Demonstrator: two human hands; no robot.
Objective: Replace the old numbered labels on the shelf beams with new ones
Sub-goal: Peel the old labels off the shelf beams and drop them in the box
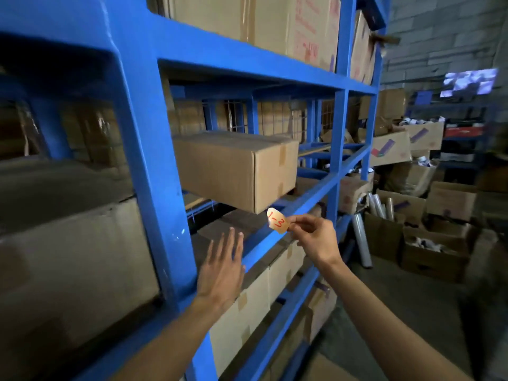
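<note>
Right hand (316, 240) raised at 5 o'clock from frame centre, grip pinching the right edge of a small tan label (278, 221) between thumb and fingertips. Label marked in red with "1-3", slightly curled, held just in front of the blue shelf beam (302, 200) that runs diagonally from lower left to upper right. Contact between label and beam: cannot tell.

Left hand (221, 273) positioned at 7 o'clock from the label, grip spread, fingers extended and pointing upward, palm facing the shelf. Placed over the junction of the same beam and the wide blue upright (149, 171); actual contact with the metal not discernible.

Closed cardboard box (233, 170) resting on the shelf level at 11 o'clock from the label, one corner overhanging the beam. Further taped cartons (261, 295) stacked on the level below, at 6 o'clock from the label. Large cartons (275, 20) on the upper level at 12 o'clock.

Open boxes (437, 251) and rolls of clear film (362, 243) on the floor at 3 o'clock. Background blurred.
</note>
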